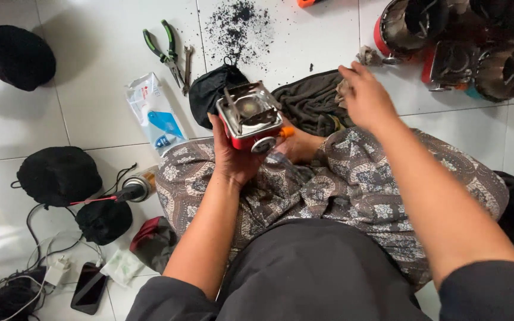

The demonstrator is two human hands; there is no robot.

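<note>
Head view, looking down at a person seated cross-legged on a white tiled floor.

- Left hand: fingers wrapped around a small red and silver camping stove, held tilted above the lap, centre of the scene.
- Right hand: reaching to the far right, fingers loosely curled, pinching a scrap of cloth over a dark grey rag on the floor.
- More stoves, worn and sooty, clustered at far right.
- Green-handled pliers far left of centre, beside a scatter of black grit.
- White and blue packet left of the held stove.
- Black pouches at left; phone and cables at near left.
</note>
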